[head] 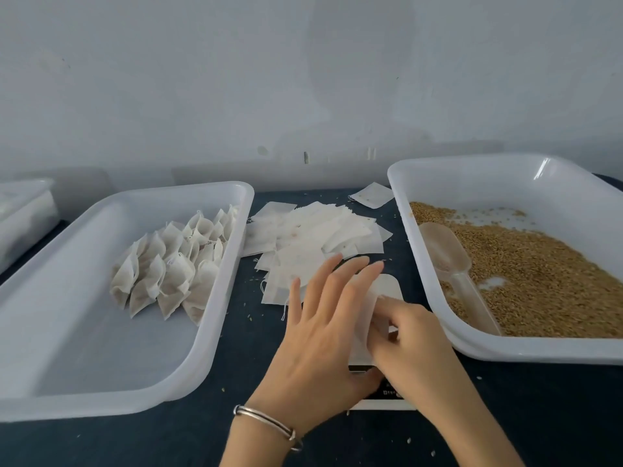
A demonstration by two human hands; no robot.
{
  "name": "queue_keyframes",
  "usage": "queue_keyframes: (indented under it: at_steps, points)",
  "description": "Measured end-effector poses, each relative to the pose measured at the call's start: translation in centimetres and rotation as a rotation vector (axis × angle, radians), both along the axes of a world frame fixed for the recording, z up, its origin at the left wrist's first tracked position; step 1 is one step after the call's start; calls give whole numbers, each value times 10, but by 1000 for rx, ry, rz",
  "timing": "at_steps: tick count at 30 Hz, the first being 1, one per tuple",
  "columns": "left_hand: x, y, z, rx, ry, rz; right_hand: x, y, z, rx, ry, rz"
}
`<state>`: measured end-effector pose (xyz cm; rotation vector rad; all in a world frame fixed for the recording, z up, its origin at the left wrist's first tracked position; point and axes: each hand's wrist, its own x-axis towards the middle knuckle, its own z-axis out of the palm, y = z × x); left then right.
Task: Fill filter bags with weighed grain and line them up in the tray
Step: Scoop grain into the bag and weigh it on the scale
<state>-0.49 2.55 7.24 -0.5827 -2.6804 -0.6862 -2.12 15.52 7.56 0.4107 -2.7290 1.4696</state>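
Empty filter bag (367, 315) btwn both hands – R hand (409, 342) pinching it

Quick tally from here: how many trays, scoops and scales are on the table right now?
Trays: 2, the tray with filled bags and the grain tray
Scoops: 1, the scoop lying in the grain
Scales: 1, the scale under both hands
Total: 4

No legible text, brand or number appears anywhere in the scene. The only markings are small white characters on the dark front panel of the scale (387, 394), mostly hidden under the hands and too blurred to read.
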Motion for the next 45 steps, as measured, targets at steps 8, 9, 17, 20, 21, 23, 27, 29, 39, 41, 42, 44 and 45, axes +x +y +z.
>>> queue_keyframes:
  at_steps: [8, 9, 17, 20, 21, 23, 27, 29, 39, 41, 42, 44, 45]
  points:
    - [-4, 5, -15, 119, -38, 152, 5, 5, 10, 132, 2, 28]
    - [-6, 4, -17, 108, -10, 143, 4, 6, 10, 183, 32, 37]
    - [-14, 2, -21, 224, 207, 175, -5, 9, 20, 95, -28, 244]
    - [-15, 1, -19, 281, 210, 216, -8, 11, 25, 109, 18, 257]
    - [-16, 1, -19, 282, 211, 238, -9, 12, 27, 101, 37, 257]
    - [-19, 1, -18, 315, 193, 257, -16, 20, 34, -16, 83, 217]
    - [-21, 0, -15, 492, 97, 294, -52, 56, 41, -59, 206, -131]
    - [-22, -3, -14, 521, 76, 285, -81, 78, 40, 318, 117, -242]
    - [-21, 4, -9, 607, -78, 230, -131, 96, 8, 1133, -398, -48]
    - [-21, 3, -8, 615, -87, 239, -132, 100, 10, 1107, -408, -49]
    - [-20, 3, -7, 618, -88, 240, -132, 105, 12, 1064, -416, -58]
    - [-19, 2, -5, 620, -100, 230, -132, 121, 21, 977, -394, -96]
    - [-19, 1, -4, 612, -111, 228, -132, 131, 27, 974, -360, -124]
